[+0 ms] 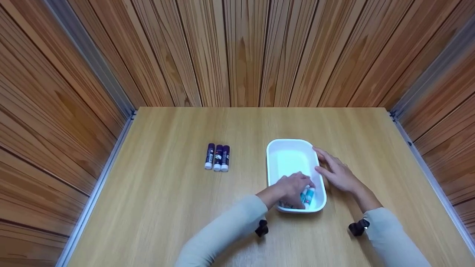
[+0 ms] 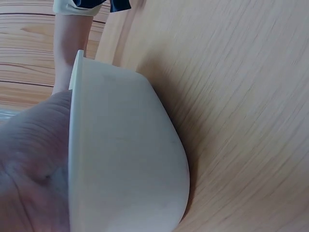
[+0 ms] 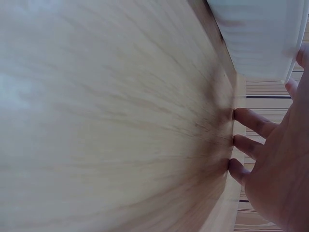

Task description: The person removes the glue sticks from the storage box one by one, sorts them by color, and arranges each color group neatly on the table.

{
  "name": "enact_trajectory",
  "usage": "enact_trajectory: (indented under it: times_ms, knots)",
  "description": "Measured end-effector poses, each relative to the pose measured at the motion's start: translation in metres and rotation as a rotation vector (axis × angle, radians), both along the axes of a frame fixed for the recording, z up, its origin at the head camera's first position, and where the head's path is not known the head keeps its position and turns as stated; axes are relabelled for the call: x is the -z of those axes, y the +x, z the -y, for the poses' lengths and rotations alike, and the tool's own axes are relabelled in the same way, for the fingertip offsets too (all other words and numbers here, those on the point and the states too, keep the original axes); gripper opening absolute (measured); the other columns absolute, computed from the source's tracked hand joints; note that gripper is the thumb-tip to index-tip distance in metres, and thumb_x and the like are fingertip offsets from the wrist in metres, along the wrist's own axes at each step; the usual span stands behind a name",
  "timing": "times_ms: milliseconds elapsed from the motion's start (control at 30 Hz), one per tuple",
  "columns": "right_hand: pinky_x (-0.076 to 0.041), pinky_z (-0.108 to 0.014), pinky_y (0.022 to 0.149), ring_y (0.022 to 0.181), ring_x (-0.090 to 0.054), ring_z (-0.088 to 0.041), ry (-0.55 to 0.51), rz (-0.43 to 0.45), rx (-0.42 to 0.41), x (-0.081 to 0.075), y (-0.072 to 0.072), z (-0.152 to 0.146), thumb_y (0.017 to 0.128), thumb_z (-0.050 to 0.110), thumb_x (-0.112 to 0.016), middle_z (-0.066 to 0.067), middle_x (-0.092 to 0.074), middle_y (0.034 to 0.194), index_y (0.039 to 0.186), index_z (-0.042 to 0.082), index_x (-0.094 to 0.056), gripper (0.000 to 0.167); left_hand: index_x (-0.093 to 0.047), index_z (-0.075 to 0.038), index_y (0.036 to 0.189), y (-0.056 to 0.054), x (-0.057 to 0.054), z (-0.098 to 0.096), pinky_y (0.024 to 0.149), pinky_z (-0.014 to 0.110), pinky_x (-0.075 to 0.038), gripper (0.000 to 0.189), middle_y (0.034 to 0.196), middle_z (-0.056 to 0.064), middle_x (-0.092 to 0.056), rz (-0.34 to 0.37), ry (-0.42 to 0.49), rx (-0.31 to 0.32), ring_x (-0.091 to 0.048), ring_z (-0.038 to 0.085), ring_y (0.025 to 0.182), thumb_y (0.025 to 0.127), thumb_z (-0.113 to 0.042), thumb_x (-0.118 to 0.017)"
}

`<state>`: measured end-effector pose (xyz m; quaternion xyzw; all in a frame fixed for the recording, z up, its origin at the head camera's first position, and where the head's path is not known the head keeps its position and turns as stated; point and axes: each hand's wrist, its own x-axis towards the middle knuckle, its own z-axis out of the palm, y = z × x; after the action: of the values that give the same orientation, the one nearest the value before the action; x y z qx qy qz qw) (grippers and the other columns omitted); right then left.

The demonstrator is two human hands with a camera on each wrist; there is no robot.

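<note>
My left hand (image 1: 294,188) reaches into the near end of a white plastic tray (image 1: 272,159), over some glue sticks (image 1: 309,195) with white and teal bodies. Its thumb and fingers are spread to either side of them; whether they grip one is hidden. In the left wrist view, the palm shows over the tray's wall (image 2: 125,145). My right hand (image 1: 338,173) touches the tray's right rim with thumb and index finger. In the right wrist view, its other fingers (image 3: 246,145) reach down to the tabletop, loosely extended.
Three purple glue sticks (image 1: 218,157) with white ends lie side by side on the wooden table (image 1: 167,193), left of the tray. Wood-panelled walls (image 1: 241,55) stand behind and at both sides. Metal rails (image 1: 100,174) run along the table's side edges.
</note>
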<state>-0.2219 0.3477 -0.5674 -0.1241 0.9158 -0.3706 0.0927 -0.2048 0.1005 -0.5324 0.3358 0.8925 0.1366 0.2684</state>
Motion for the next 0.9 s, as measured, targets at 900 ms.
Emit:
enact_trajectory:
  times_ms: [900]
  knots:
    - [-0.015, -0.091, 0.128, 0.169, -0.028, -0.056, 0.010, -0.019, -0.003, 0.001, 0.000, 0.000, 0.118, 0.040, -0.057, -0.022, -0.042, 0.181, 0.180, 0.030, -0.025, 0.071, -0.051, -0.040, 0.165, -0.015, -0.003, 0.009, 0.115, 0.030, -0.054, 0.082, 0.153, -0.006, -0.062, 0.127, 0.079, 0.019, -0.056, 0.012, 0.134, 0.094, -0.054, -0.089]
